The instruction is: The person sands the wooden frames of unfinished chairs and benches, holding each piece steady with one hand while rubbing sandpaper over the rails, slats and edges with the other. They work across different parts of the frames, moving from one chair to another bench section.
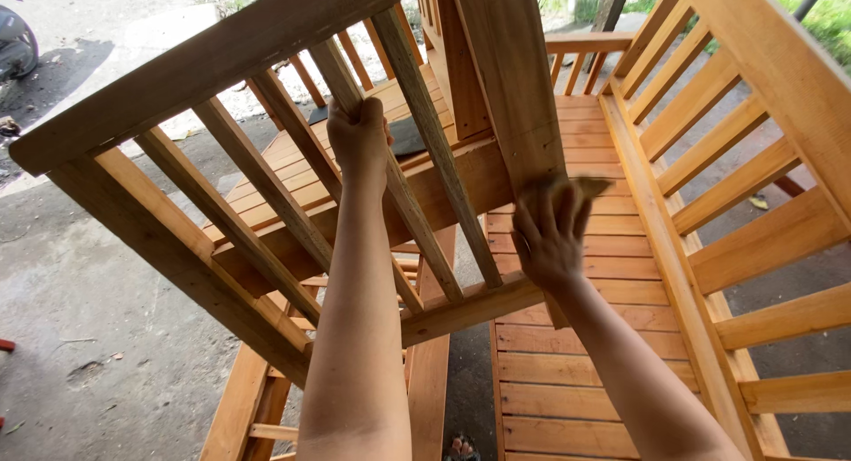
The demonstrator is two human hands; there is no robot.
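Your left hand (359,135) is clenched round one slat (330,66) of a slatted wooden frame (177,80), fingers wrapped over the front of the slat, thumb side hidden behind it. The frame hangs tilted above the bench (585,275), its thick top rail up and left of your knuckles, and more slats run diagonally to either side of your grip.

Your right hand (548,235) presses a brown sheet of sandpaper (581,188) flat against the lower end of the broad wooden post (510,80). Fingers are spread and lying on the paper, not curled; the paper's edge sticks out just past your fingertips, to the right. The image is blurred here, so the thumb's position can't be made out.

Below your right palm lie the bench's seat boards. Right of those fingers, well apart, stands the bench's slatted backrest (736,186). Grey concrete ground (80,275) spreads to the left of your left forearm.
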